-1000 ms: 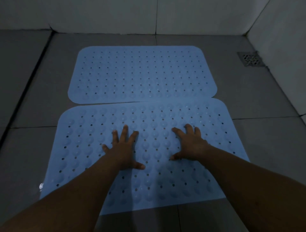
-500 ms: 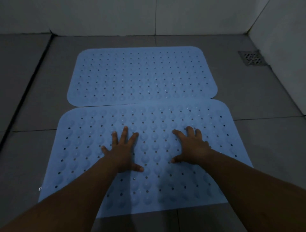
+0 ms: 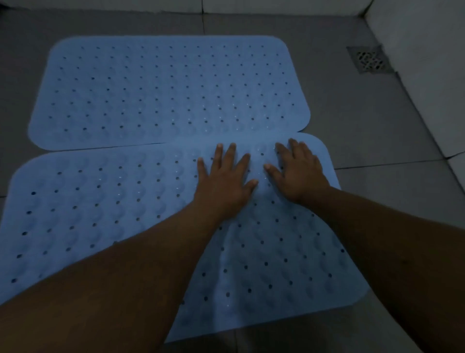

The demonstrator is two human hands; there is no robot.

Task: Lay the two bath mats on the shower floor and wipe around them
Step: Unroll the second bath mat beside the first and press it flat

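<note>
Two light-blue rubber bath mats, rectangular with rounded corners and rows of small drain holes, lie flat on the grey tiled shower floor (image 3: 364, 121). Lighting is dim.

Far mat (image 3: 166, 90): lies lengthwise across the floor, near the back wall (image 3: 276, 3). Its near long edge meets the far long edge of the near mat (image 3: 83, 211). On the left a thin dark line separates the two; toward the right the edges touch or slightly overlap — which one lies on top cannot be told.

Near mat: offset slightly to the right of the far mat, its near right corner reaching toward the bottom of the view. Bumps and holes visible over its whole surface.

Left hand (image 3: 224, 184): palm down, fingers straight and spread wide, pressed flat on the near mat close to its far edge, right of centre. Holds nothing.

Right hand (image 3: 299, 171): palm down just beside the left hand, fingers extended and a little spread, resting flat on the far right part of the near mat — fingertips near the seam. Holds nothing. The two thumbs are close but apart.

Both bare forearms cross the near mat from the bottom of the view.

Square metal floor drain (image 3: 368, 60): in the far right corner of the floor, beside the right wall (image 3: 427, 63), well apart from both mats.
</note>
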